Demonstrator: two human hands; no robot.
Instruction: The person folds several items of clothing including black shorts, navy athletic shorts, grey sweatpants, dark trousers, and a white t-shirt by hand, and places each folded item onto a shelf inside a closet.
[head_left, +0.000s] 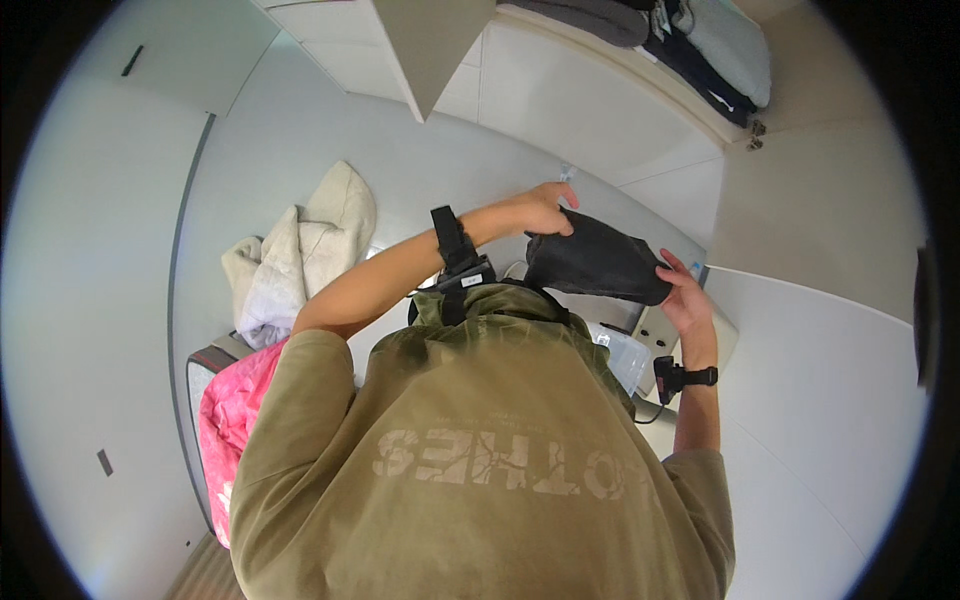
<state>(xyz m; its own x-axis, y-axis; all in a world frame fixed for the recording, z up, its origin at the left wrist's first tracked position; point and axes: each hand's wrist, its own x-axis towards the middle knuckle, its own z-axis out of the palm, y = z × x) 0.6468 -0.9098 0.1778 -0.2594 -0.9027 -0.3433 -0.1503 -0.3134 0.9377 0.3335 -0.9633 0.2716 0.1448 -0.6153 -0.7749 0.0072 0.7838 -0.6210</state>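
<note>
A dark grey, folded piece of cloth is stretched between my two hands, in front of my waist and to the right. My left hand pinches its upper left corner, thumb on top and the other fingers partly spread. At the opposite end, my right hand grips the right edge with the thumb and fingers. The cloth looks flat and layered; its underside is hidden.
Folded clothes lie on a cupboard shelf at the upper right, between an open door panel and a hinged side panel. Left are a cream fleece blanket and pink fabric. A clear plastic box sits below my right hand.
</note>
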